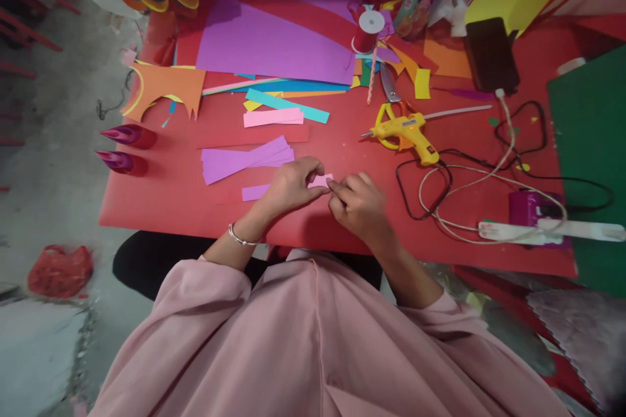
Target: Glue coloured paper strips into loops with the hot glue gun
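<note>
Near the table's front edge, my left hand [296, 182] pinches a pinkish-purple paper strip [320, 180] between thumb and fingers. The fingers of my right hand [359, 202] close on the strip's right end. A purple strip [254, 193] shows left of my left hand; whether it is the same piece is hidden. Several overlapping purple paper strips [235, 161] lie fanned out just beyond. Farther back are pink strips [274, 118] and a turquoise strip [288, 106]. To the right, a yellow glue gun [408, 130] rests on its side across yellow-handled scissors [390, 88].
Large purple sheets [274, 45] cover the back, beside a red ribbon spool [368, 32]. An orange cut-out [166, 88] and two rolled paper petals [130, 137] sit at left. Cables [489, 172], a phone [491, 55] and a white power strip [518, 232] occupy the right.
</note>
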`<state>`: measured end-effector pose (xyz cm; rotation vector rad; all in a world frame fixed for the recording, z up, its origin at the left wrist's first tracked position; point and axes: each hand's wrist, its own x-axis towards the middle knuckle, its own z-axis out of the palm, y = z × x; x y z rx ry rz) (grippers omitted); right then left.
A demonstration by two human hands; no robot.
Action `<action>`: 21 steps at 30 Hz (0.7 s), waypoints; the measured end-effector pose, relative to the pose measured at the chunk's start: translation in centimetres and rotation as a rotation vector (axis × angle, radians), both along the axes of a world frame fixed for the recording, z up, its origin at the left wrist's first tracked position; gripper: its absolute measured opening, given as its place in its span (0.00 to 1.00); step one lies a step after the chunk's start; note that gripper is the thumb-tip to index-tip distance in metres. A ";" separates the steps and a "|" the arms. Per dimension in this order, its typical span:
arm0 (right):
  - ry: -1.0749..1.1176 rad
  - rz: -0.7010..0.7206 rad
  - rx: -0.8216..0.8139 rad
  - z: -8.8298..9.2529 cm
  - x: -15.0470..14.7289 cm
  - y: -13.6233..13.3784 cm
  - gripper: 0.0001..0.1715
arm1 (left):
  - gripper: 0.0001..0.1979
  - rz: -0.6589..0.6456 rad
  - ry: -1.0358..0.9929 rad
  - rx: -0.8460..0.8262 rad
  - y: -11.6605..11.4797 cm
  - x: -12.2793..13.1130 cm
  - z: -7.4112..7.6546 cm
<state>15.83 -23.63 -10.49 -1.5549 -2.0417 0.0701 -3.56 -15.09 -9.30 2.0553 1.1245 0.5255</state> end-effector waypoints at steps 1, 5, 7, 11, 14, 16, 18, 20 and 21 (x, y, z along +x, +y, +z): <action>0.027 -0.012 -0.007 0.1 0.1 -0.1 0.21 | 0.14 -0.003 -0.007 0.011 0.0 0.0 -0.2; 0.015 -0.088 -0.082 0.5 -0.1 -0.4 0.23 | 0.21 -0.026 -0.028 0.069 0.1 -0.1 -0.8; -0.006 -0.098 -0.124 0.7 -0.3 -0.5 0.23 | 0.21 -0.032 -0.024 0.086 0.0 -0.1 -1.0; 0.067 -0.111 -0.179 1.0 -0.8 -0.7 0.23 | 0.22 -0.039 -0.014 0.104 -0.1 -0.2 -1.1; 0.193 -0.177 -0.254 1.2 -1.0 -0.6 0.22 | 0.23 -0.042 -0.007 0.114 -0.1 -0.2 -1.1; 0.366 -0.231 -0.346 1.3 -0.8 -0.4 0.22 | 0.24 -0.045 -0.008 0.122 -0.1 -0.2 -1.2; 0.642 -0.248 -0.473 1.6 -0.5 0.0 0.25 | 0.23 -0.043 -0.013 0.137 -0.1 -0.2 -1.3; 0.940 -0.235 -0.577 1.8 0.0 0.5 0.32 | 0.23 -0.046 -0.014 0.149 -0.1 -0.2 -1.4; 1.052 -0.226 -0.607 1.9 0.2 0.8 0.35 | 0.23 -0.045 -0.011 0.152 -0.1 -0.2 -1.4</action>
